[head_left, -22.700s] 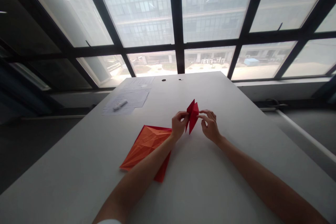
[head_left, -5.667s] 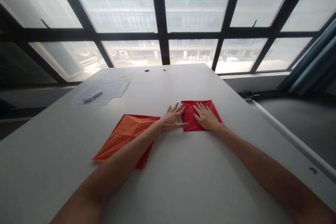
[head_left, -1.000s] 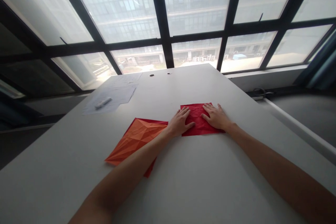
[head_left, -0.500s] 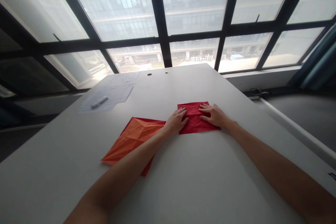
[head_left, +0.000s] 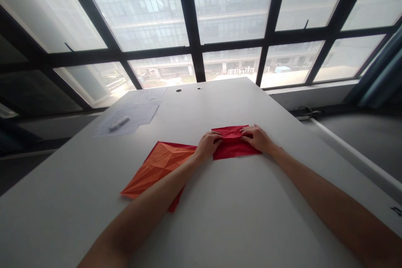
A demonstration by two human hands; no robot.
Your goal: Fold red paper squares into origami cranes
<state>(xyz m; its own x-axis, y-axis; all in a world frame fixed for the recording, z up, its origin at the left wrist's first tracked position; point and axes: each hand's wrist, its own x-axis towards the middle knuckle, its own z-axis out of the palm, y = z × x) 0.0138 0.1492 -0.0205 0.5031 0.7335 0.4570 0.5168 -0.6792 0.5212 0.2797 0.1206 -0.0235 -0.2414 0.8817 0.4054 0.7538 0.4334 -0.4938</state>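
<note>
A red paper sheet [head_left: 233, 146] lies flat on the white table [head_left: 238, 201], creased, with its far part crumpled into a low fold. My left hand [head_left: 209, 144] rests on its left side, fingers curled over the paper. My right hand [head_left: 256, 138] presses its right side, fingertips at the far edge. Left of the hands lies a larger orange-red folded paper [head_left: 158, 169], densely creased in a faceted pattern. My left forearm crosses above it and hides its middle.
Sheets of printed paper [head_left: 132, 113] and a white marker [head_left: 118, 123] lie at the table's far left. Two small holes mark the far end of the table. Behind it stands a wall of dark-framed windows. A white rail runs along the floor at right.
Both hands have slid toward each other and their fingers have curled. The far edge of the red sheet now bunches up into a fold, where it lay flatter before.
</note>
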